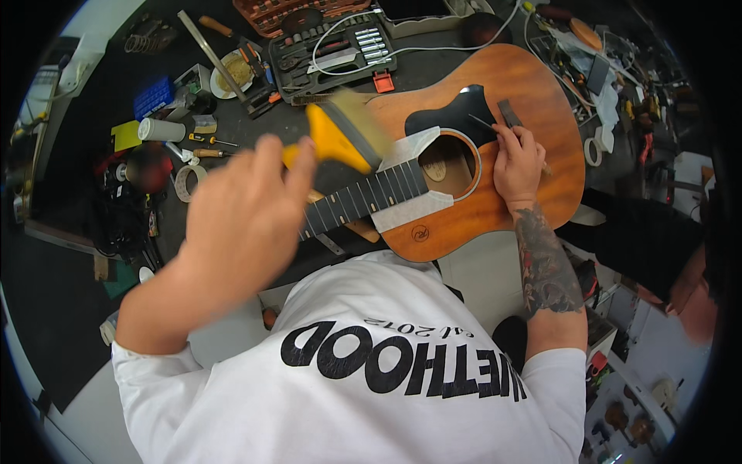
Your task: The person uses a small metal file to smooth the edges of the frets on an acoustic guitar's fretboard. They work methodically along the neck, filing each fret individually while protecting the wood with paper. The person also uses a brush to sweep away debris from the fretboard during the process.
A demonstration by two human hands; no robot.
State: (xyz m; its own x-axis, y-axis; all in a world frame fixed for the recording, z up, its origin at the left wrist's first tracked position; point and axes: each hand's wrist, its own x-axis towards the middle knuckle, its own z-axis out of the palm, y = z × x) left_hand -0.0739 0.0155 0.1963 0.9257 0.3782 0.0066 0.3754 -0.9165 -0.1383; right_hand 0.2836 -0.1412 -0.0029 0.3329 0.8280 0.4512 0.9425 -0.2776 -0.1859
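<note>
An acoustic guitar [541, 100] with a brown wooden top lies in front of me, its neck pointing left. Pale masking tape [417, 212] covers the top on both sides of the dark fretboard [363, 196], close to the sound hole [456, 158]. My left hand [239, 209] is closed round the yellow handle of a wide brush [340, 139]. The bristles are blurred, above the end of the fretboard. Over the body near the black pickguard [448, 114], my right hand [516, 162] pinches a thin dark metal tool [484, 123]. A flat strip [510, 114] lies by those fingers.
An open socket set [332, 58] sits behind the guitar. Further left are a bowl [232, 76], a hammer-like tool [216, 62], a white bottle [161, 130], a tape roll [187, 182] and small tools. Cluttered tools and cables fill the right side; a person's dark-clothed part [641, 232] shows there.
</note>
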